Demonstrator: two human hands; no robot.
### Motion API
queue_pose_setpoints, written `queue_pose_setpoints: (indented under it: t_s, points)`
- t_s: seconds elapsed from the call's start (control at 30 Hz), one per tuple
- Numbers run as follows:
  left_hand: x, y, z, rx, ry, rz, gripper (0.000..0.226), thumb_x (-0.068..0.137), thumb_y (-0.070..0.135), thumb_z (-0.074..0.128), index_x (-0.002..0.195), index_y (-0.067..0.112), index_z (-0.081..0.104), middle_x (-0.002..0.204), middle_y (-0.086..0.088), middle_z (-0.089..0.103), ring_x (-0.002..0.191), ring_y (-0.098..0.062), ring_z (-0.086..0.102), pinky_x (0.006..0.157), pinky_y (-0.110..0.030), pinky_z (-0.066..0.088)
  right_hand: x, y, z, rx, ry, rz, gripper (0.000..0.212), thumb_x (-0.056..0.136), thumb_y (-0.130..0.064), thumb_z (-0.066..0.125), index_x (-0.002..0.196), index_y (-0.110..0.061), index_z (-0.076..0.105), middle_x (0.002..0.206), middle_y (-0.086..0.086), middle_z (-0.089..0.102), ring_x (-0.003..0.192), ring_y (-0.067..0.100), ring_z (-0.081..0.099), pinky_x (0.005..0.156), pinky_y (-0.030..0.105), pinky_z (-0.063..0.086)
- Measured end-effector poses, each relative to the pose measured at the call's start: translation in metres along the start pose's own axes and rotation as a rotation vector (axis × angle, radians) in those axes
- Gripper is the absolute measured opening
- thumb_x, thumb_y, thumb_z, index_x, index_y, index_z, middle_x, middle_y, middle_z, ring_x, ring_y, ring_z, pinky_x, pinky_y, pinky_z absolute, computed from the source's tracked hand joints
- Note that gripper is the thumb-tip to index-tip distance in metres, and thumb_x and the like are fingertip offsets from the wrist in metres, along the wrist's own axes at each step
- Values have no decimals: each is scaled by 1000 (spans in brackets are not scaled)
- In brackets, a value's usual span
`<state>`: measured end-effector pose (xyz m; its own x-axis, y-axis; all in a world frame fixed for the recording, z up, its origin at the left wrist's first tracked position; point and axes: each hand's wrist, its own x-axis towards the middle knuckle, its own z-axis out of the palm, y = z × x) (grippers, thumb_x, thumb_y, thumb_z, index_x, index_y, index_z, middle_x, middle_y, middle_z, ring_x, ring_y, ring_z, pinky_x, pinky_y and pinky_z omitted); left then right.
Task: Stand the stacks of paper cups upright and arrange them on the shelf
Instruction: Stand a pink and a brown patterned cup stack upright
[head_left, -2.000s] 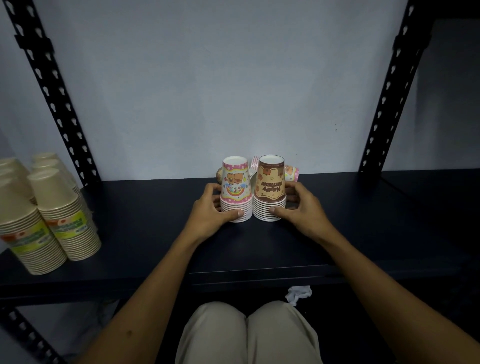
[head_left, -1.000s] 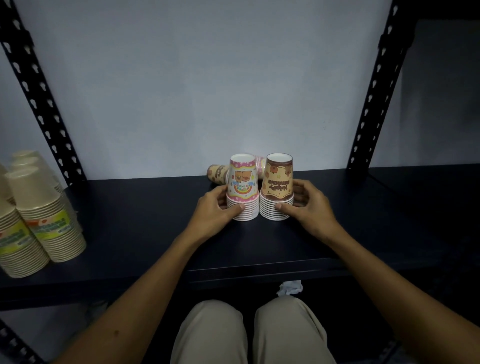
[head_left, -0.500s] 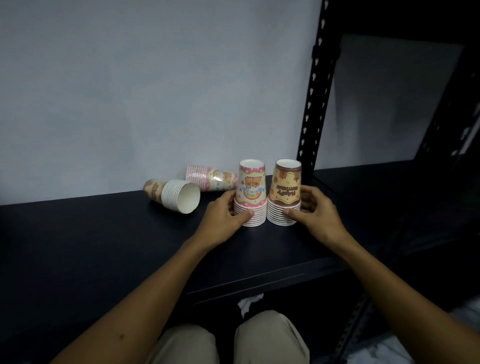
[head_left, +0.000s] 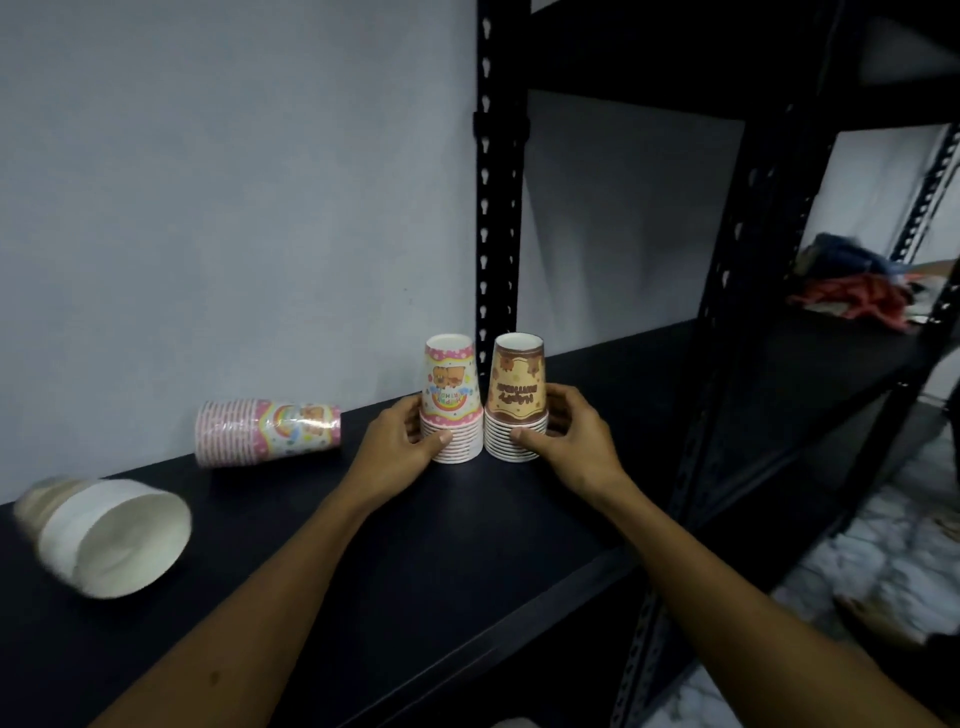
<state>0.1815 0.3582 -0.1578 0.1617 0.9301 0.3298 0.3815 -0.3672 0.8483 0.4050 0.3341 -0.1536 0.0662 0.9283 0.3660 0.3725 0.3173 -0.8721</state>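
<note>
A: Why does the white stack (head_left: 111, 538) nearest us lie on its side, mouth open toward us?

B: It isn't stood up yet, I'd guess. Beyond it, the left hand (head_left: 397, 452) cups the pink stack (head_left: 451, 400) and the right hand (head_left: 569, 444) cups the brown stack (head_left: 518, 399), pressing them rim-down, touching, on the shelf (head_left: 467, 561).

A: And the rainbow stack (head_left: 267, 431) by the wall?

B: Lying down too.

Behind everything we see a plain pale grey wall (head_left: 234, 182). A black perforated upright post (head_left: 496, 208) stands against it, and a second black post (head_left: 727, 322) rises nearer to us on the right. Beyond that post, a heap of red and blue cloth (head_left: 857, 286) lies on a neighbouring rack. Lower right, we make out a pale marbled floor (head_left: 857, 571).
</note>
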Motion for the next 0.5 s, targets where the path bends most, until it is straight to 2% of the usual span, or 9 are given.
queue_pose_setpoints:
  t_s: [0.27, 0.37, 0.43, 0.5]
  points:
    - [40, -6, 13, -19, -13, -33, 46, 85, 9, 67, 129, 16, 55, 127, 0, 63, 116, -14, 59, 104, -37, 45, 29, 12, -4, -18, 31, 44, 64, 76, -18, 79, 132, -19, 47, 128, -1, 59, 111, 10, 57, 91, 25, 48]
    - [39, -10, 16, -28, -17, -22, 47, 88, 14, 64, 133, 20, 52, 129, 3, 62, 118, -11, 57, 104, -35, 44, 33, 15, -5, -11, 19, 55, 65, 77, -19, 79, 133, -20, 46, 129, -2, 58, 116, 12, 56, 95, 29, 48]
    - [37, -11, 17, -30, -17, -15, 46, 88, 19, 64, 132, 23, 51, 129, 7, 61, 116, -7, 57, 102, -31, 44, 32, 16, -3, -5, 16, 51, 66, 76, -19, 79, 133, -19, 46, 127, -3, 59, 113, 10, 57, 94, 27, 49]
    - [35, -10, 16, -33, -20, -24, 47, 86, 25, 66, 131, 25, 51, 129, 9, 61, 115, -5, 57, 100, -30, 44, 31, 14, -2, -10, 13, 51, 69, 75, -20, 80, 134, -18, 45, 122, -6, 57, 106, 5, 56, 86, 18, 47]
